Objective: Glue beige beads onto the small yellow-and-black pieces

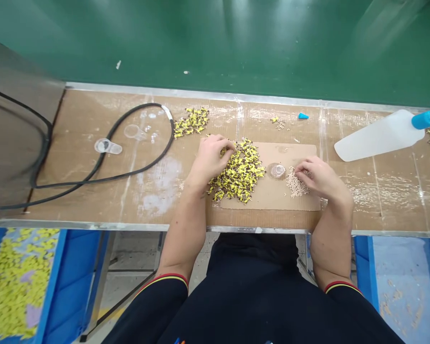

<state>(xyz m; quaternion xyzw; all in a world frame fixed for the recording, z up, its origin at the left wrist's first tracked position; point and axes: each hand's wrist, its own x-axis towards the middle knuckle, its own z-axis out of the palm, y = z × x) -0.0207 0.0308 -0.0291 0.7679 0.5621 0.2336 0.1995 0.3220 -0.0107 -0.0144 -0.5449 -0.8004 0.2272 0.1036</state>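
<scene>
My left hand (pixel 210 156) rests with curled fingers on the left edge of a heap of small yellow-and-black parts (pixel 239 175), pinching among them. My right hand (pixel 317 176) has its fingertips pressed together at the right side of a small heap of tiny beige pieces (pixel 295 184). Both heaps lie on a cardboard sheet (pixel 272 198) at the bench's front edge. Between the heaps sits a small clear round cap (pixel 277 170). What each hand's fingers hold is too small to make out.
A black cable (pixel 103 165) loops over the left of the bench (pixel 93 200), near clear plastic pieces (pixel 108 146) and another yellow heap (pixel 191 122). A white bottle with a blue cap (pixel 380 136) lies at the right. Blue bins (pixel 53 282) stand below.
</scene>
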